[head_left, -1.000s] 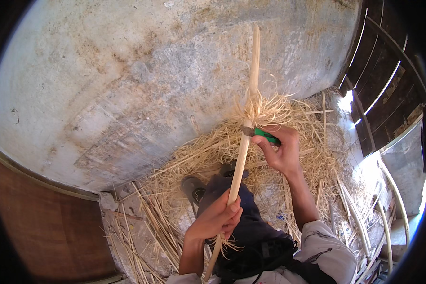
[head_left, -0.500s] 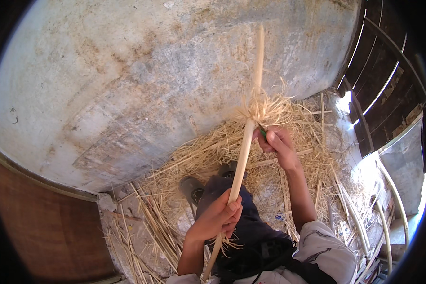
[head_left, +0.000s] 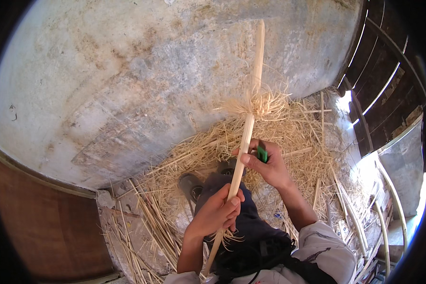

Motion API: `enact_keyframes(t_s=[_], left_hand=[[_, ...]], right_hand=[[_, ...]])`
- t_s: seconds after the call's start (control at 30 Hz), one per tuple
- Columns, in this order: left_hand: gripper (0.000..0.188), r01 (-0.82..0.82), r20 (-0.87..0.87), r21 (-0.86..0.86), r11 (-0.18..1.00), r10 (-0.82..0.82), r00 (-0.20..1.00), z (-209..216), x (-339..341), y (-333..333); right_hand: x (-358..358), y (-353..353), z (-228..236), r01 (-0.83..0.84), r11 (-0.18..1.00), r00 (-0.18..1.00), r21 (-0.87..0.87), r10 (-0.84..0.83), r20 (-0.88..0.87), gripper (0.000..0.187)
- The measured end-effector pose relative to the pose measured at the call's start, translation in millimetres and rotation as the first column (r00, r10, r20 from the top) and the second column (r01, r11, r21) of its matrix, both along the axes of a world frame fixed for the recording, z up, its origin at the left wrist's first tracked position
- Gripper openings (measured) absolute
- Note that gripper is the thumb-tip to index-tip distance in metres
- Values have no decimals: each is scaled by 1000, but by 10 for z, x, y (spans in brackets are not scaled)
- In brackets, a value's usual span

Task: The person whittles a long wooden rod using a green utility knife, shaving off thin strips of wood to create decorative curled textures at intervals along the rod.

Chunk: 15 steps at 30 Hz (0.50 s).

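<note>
A long pale wooden stick (head_left: 245,138) slants up and away from my lap, its far end in front of the wall. Around its upper part sits a tuft of thin curled shavings (head_left: 260,105). My left hand (head_left: 221,208) is wrapped round the lower part of the stick, and a few more curls hang just below that grip. Higher up, my right hand (head_left: 265,163) is closed beside the stick, its thumb and a fingertip at the wood. Within its fingers is a small green-handled knife (head_left: 262,154) with a short dark blade, partly hidden by the hand.
Loose shavings (head_left: 213,142) cover the ground around my boots (head_left: 190,186). Thin split strips (head_left: 151,217) lie at the lower left, beside a brown wooden panel (head_left: 47,227). A stained wall (head_left: 142,85) rises ahead. Curved poles (head_left: 395,199) and dark slats (head_left: 383,71) stand at the right.
My right hand has drawn down the stick, away from the shaving tuft toward my left hand, and more of the green handle shows. My left hand keeps its hold in nearly the same place.
</note>
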<state>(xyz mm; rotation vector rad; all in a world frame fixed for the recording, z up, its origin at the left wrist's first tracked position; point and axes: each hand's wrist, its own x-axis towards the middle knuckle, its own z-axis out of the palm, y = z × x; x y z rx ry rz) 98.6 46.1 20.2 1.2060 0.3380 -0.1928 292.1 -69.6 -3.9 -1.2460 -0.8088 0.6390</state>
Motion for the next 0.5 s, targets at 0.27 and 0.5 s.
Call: enact_keyframes(t_s=[0.27,0.5], left_hand=[[20,-135,121,305,943,102,987,-63,-112,23],[20,-152,182,370,917,89,979,-133,-170,46]], right_hand=[[87,-6,12,81,996,997,-28,-80,13,27],[135,-66,27,69,997,998,-16,-69,-9,30]])
